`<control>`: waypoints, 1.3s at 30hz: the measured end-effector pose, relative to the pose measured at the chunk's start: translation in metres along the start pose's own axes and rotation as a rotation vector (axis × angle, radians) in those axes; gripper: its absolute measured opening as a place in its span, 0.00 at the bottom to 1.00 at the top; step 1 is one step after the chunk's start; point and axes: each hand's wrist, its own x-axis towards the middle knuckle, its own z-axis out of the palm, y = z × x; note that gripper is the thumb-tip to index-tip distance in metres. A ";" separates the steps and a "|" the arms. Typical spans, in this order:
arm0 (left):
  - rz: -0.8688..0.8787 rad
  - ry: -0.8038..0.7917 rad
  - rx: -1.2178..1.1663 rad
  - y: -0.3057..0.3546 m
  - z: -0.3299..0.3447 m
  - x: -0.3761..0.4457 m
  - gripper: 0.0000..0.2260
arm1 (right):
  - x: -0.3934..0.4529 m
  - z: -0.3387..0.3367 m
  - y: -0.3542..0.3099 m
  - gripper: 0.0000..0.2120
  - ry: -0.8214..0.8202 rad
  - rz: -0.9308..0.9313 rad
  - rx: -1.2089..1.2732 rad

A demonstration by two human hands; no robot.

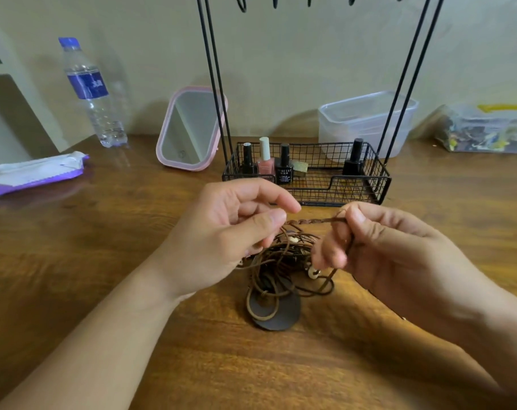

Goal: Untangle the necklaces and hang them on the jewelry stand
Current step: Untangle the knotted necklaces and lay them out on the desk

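A: State what covers the forearms.
B: Nothing. Both forearms are bare from the frame edge to the wrist; no sleeve or cuff shows.
A: And the hands?
B: Left hand (221, 229) and right hand (378, 247) are ungloved, nails short and unpainted.

Tangled brown cord necklaces (276, 261), seemingly knotted

We see bare counter (103, 261) on the left and at the front, with room to move. Behind the necklaces (281, 261) stands the jewelry stand (307, 179); its wire basket and black rods block the way back. A bottle (90, 93), a mirror (189, 128) and a plastic box (366, 119) crowd the wall.
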 end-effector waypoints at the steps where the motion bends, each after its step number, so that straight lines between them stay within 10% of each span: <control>1: 0.006 -0.007 0.019 -0.001 0.000 0.000 0.07 | 0.000 0.000 0.001 0.13 -0.025 0.011 0.026; 16: 0.139 -0.004 0.330 -0.003 -0.018 0.002 0.07 | -0.008 0.001 -0.006 0.29 -0.037 0.149 0.036; 22: 0.164 0.337 0.412 -0.010 -0.031 0.007 0.10 | -0.005 -0.003 -0.005 0.24 -0.004 0.022 -0.013; 27: -0.163 0.515 0.357 -0.015 -0.051 0.010 0.12 | 0.000 -0.019 -0.009 0.19 0.049 -0.117 -0.287; 30: -0.318 0.551 0.611 -0.022 -0.069 0.010 0.13 | 0.004 -0.039 -0.013 0.05 0.357 -0.082 -0.622; 33: -0.461 0.451 0.956 -0.027 -0.067 0.009 0.07 | 0.002 -0.046 -0.015 0.12 0.252 0.071 -1.199; 39: 0.089 0.200 0.846 -0.018 0.003 0.005 0.10 | 0.000 -0.042 -0.014 0.16 0.106 -0.052 -1.444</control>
